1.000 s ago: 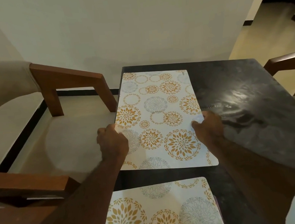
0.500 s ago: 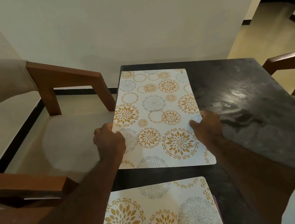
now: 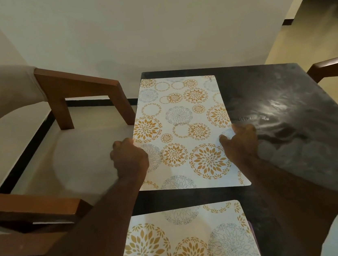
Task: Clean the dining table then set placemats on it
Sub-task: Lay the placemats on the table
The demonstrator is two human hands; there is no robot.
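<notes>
Worktop (image 3: 287,96): dark and glossy, carrying both placemats.
Far placemat (image 3: 181,113): flat along the worktop's left side, near the wall.
Near placemat (image 3: 188,242): closer to you, apart from it.
Left hand (image 3: 130,156): your curled fingers grip the far placemat's left edge.
Right hand (image 3: 240,142): pinches its right edge.

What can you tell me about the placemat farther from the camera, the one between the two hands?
The far placemat is a thin, white rectangle with rounded corners, printed with orange and grey floral circles. It lies flat on the dark table, lengthwise away from the viewer, along the table's left edge. The left hand grips its left long edge and the right hand its right one, thumb on top. A strip of bare table separates it from the matching near placemat.
</notes>
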